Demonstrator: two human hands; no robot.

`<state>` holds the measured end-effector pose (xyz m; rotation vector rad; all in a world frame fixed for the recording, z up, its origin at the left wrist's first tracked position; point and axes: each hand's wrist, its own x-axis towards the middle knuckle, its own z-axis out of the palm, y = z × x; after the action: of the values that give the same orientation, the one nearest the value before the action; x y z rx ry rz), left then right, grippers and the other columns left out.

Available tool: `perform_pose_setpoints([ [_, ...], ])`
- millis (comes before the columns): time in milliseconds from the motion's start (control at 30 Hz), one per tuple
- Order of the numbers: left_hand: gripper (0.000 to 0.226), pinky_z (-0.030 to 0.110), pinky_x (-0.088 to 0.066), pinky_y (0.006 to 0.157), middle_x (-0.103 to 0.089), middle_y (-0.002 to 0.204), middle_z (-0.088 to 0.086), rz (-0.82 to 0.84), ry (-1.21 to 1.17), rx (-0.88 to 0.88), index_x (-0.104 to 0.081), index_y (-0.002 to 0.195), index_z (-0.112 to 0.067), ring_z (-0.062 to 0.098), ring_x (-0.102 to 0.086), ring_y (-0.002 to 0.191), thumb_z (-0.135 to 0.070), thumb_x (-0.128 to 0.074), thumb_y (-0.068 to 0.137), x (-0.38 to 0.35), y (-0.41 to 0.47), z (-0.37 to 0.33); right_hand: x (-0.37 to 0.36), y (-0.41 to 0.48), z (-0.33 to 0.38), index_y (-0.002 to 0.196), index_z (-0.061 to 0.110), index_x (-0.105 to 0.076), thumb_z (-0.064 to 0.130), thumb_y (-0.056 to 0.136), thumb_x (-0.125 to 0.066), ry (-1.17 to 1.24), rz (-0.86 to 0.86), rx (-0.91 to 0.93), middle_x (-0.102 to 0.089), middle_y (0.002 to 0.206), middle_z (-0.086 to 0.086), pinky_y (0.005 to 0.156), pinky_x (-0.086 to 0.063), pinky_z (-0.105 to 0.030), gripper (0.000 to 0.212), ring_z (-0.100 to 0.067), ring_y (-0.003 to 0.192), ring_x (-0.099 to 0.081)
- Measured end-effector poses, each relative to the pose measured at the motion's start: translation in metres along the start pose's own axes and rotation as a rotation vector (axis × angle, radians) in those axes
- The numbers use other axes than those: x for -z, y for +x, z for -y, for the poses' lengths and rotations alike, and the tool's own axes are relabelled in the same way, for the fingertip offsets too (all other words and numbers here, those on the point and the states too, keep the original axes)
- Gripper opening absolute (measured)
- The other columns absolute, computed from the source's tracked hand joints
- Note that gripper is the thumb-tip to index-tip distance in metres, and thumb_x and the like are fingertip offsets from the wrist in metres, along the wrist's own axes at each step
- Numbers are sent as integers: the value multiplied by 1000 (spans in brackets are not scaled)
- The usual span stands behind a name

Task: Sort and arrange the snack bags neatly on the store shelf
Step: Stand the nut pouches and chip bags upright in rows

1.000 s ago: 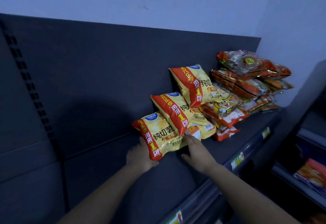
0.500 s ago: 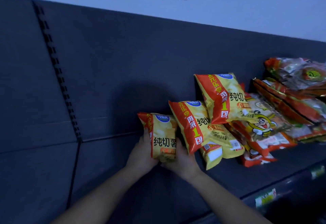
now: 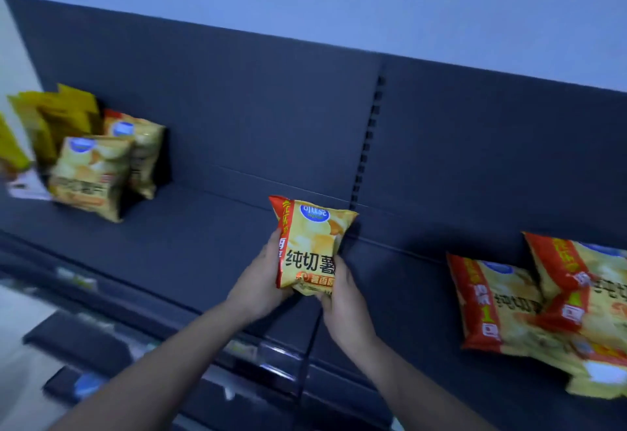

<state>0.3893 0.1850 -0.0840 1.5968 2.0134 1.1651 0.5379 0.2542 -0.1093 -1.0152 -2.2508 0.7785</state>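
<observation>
A yellow chip bag with a red side stripe is held upright above the dark shelf, in the middle of the view. My left hand grips its left edge and my right hand grips its lower right corner. Two similar yellow chip bags stand upright at the far left of the shelf. At the right edge, more chip bags with red stripes lie leaning on one another.
Plain yellow bags stand behind the left pair, blurred. The shelf's dark back panel has a slotted upright. Price-tag rails and lower shelves run below the front edge.
Both hands have lifted one chip bag off the right-hand pile and carried it left. The view swung left, bringing the bags at the far left into sight.
</observation>
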Motion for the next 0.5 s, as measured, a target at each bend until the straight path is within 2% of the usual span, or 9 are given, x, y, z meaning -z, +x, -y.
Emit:
perform_pose_setpoints([
  [167,104,31,-46,88,-39,142,-3,-125,105,68,-4,149,-24,18,-50,120,-14,-73,73,92,-26,70,-81,29,78,144,19,-23,3,87,-57,14,117,99,-48,132,1,91,-49,-32,68,-15,113,-54],
  [267,111,36,-47,91,-37,145,0,-129,133,92,3,150,-25,19,-47,125,-12,-70,68,145,-31,112,-131,45,122,143,19,-25,3,86,-58,49,126,109,-50,131,-1,90,-49,-34,68,-17,113,-55],
  [500,112,40,-45,91,-52,129,9,-89,326,83,13,149,-21,27,-52,113,-9,-62,67,236,-37,205,-220,73,192,144,20,-24,4,83,-63,45,134,132,-51,132,-1,85,-51,-28,74,-15,111,-57],
])
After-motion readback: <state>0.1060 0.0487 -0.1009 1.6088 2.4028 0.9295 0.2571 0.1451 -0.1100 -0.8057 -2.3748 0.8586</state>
